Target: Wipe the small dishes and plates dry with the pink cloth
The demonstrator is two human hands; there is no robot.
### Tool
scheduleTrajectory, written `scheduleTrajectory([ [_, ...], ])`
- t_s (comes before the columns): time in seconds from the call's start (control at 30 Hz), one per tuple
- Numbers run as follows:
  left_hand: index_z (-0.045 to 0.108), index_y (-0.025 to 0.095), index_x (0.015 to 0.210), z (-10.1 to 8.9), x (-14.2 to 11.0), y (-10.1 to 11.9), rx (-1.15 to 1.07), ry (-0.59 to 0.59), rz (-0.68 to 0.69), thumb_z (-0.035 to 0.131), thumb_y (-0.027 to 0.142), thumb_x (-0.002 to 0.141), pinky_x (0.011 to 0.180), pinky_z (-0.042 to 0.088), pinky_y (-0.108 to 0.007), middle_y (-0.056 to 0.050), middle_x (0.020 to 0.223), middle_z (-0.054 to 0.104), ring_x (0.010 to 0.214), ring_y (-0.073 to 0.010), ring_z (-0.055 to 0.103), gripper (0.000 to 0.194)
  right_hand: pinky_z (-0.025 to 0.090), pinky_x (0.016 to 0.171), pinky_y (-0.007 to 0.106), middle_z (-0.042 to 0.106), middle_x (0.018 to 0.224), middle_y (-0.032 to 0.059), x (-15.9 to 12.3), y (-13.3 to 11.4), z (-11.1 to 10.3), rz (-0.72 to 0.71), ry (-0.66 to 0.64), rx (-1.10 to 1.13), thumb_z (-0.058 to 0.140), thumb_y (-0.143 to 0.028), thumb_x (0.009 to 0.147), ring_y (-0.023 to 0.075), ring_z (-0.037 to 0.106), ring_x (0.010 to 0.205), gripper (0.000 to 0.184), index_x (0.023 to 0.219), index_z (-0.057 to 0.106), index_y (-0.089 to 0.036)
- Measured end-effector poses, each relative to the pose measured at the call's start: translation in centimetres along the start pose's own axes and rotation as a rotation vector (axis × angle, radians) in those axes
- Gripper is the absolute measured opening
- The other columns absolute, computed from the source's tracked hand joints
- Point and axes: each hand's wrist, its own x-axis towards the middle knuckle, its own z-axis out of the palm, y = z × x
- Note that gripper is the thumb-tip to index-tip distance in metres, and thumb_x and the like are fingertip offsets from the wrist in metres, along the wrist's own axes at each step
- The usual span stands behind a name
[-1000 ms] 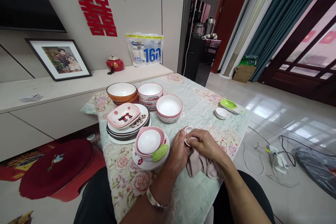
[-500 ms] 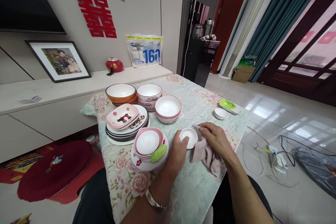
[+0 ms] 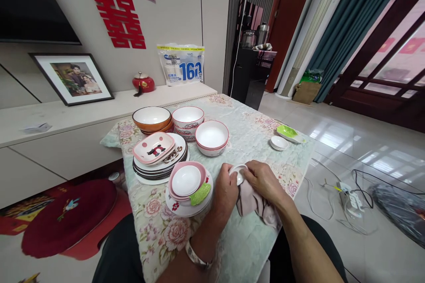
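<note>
A small white dish (image 3: 238, 174) is tilted above the table between my hands. My left hand (image 3: 226, 189) grips its left rim, with the thumb over the inside. Closed around a pinkish cloth (image 3: 251, 201), my right hand (image 3: 264, 181) presses at the dish's right rim; the cloth hangs down below it. Just left of my left hand, a white bowl (image 3: 186, 181) sits in a pink bowl (image 3: 173, 190) on a flowered plate (image 3: 186, 210), beside a green leaf-shaped dish (image 3: 200, 194).
Behind stand stacked plates (image 3: 156, 171), a pink square dish (image 3: 153, 148), orange bowls (image 3: 152, 118) and red-rimmed bowls (image 3: 212, 135). At the table's right edge lie small white dishes (image 3: 279, 142) and a green-and-white dish (image 3: 287, 132). A power strip (image 3: 351, 200) with cords lies on the floor.
The dish has tipped up from nearly flat to a steeper tilt. My right hand with the cloth has moved left onto its rim.
</note>
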Motion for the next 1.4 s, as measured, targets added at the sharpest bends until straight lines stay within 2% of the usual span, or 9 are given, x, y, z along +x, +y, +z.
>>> scheduleTrajectory([
  [0.23, 0.055, 0.019, 0.097, -0.3, -0.6, 0.7, 0.351, -0.063, 0.174, 0.042, 0.013, 0.091, 0.082, 0.045, -0.036, -0.011, 0.101, 0.065, 0.097, -0.0252, 0.061, 0.016, 0.031, 0.059, 0.026, 0.056, 0.091, 0.0042, -0.5, -0.6, 0.1, -0.095, 0.071, -0.282, 0.046, -0.017, 0.095, 0.0137, 0.053, 0.067, 0.019, 0.091, 0.065, -0.019],
  [0.4, 0.053, 0.019, 0.096, -0.1, -0.4, 0.6, 0.32, 0.007, 0.088, 0.039, 0.014, 0.093, 0.081, 0.045, -0.036, -0.011, 0.1, 0.065, 0.096, -0.0257, 0.061, 0.015, 0.036, 0.066, 0.026, 0.056, 0.08, 0.0031, 0.0, -0.3, 0.5, -0.04, 0.054, -0.045, 0.046, -0.026, 0.097, 0.0155, 0.055, 0.073, 0.025, 0.076, 0.057, -0.018],
  [0.57, 0.05, 0.02, 0.095, -0.1, -0.2, 0.7, 0.194, 0.102, -0.016, 0.041, 0.017, 0.094, 0.08, 0.045, -0.035, -0.009, 0.095, 0.065, 0.091, -0.0239, 0.061, 0.01, 0.033, 0.059, 0.025, 0.054, 0.063, -0.0016, 0.5, 0.2, 1.1, 0.062, -0.062, 0.192, 0.049, -0.034, 0.095, 0.0138, 0.049, 0.063, 0.034, 0.065, 0.047, -0.019],
  [0.7, 0.05, 0.021, 0.095, -0.1, -0.3, 0.8, 0.236, 0.05, 0.037, 0.042, 0.017, 0.093, 0.08, 0.045, -0.034, -0.008, 0.096, 0.064, 0.093, -0.0231, 0.061, 0.009, 0.033, 0.061, 0.026, 0.055, 0.069, 0.0005, 0.3, 0.1, 1.1, 0.028, 0.02, 0.038, 0.046, -0.029, 0.096, 0.0147, 0.051, 0.066, 0.029, 0.069, 0.051, -0.019],
  [0.87, 0.053, 0.021, 0.097, -0.1, -0.6, 0.9, 0.431, -0.023, 0.152, 0.041, 0.013, 0.092, 0.076, 0.045, -0.033, -0.01, 0.102, 0.062, 0.094, -0.0233, 0.061, 0.016, 0.032, 0.061, 0.026, 0.058, 0.092, 0.0058, -0.2, -0.3, 0.6, -0.087, 0.095, -0.279, 0.042, -0.014, 0.094, 0.0148, 0.054, 0.069, 0.02, 0.093, 0.062, -0.019],
  [1.07, 0.052, 0.022, 0.091, 0.1, -0.2, 0.4, 0.324, 0.091, 0.098, 0.04, 0.012, 0.093, 0.075, 0.044, -0.032, -0.007, 0.093, 0.062, 0.089, -0.0224, 0.06, 0.015, 0.038, 0.066, 0.027, 0.058, 0.079, 0.0039, 0.3, -0.5, 1.2, -0.031, 0.122, -0.02, 0.042, -0.028, 0.097, 0.0164, 0.055, 0.071, 0.026, 0.078, 0.057, -0.019],
  [1.23, 0.049, 0.021, 0.091, 0.0, 0.1, 0.4, 0.177, 0.177, 0.014, 0.038, 0.019, 0.094, 0.077, 0.044, -0.034, -0.008, 0.091, 0.063, 0.088, -0.0233, 0.059, 0.011, 0.037, 0.061, 0.025, 0.055, 0.064, -0.0014, 0.7, -0.3, 2.0, 0.072, -0.053, 0.293, 0.046, -0.037, 0.095, 0.0147, 0.051, 0.064, 0.035, 0.066, 0.048, -0.02],
  [1.3, 0.049, 0.021, 0.092, -0.1, 0.0, 0.6, 0.157, 0.162, 0.014, 0.039, 0.019, 0.094, 0.077, 0.044, -0.034, -0.007, 0.09, 0.063, 0.087, -0.0232, 0.059, 0.011, 0.037, 0.062, 0.025, 0.056, 0.065, -0.0011, 0.6, -0.2, 2.0, 0.063, -0.036, 0.272, 0.046, -0.036, 0.095, 0.0151, 0.052, 0.065, 0.033, 0.067, 0.049, -0.02],
  [1.4, 0.051, 0.021, 0.094, -0.3, -0.3, 1.0, 0.241, 0.077, 0.074, 0.041, 0.014, 0.092, 0.08, 0.044, -0.035, -0.008, 0.095, 0.063, 0.093, -0.0241, 0.06, 0.012, 0.034, 0.062, 0.026, 0.059, 0.075, 0.0024, 0.2, -0.1, 1.7, 0.025, 0.085, -0.001, 0.043, -0.029, 0.097, 0.0159, 0.053, 0.067, 0.026, 0.077, 0.055, -0.019],
])
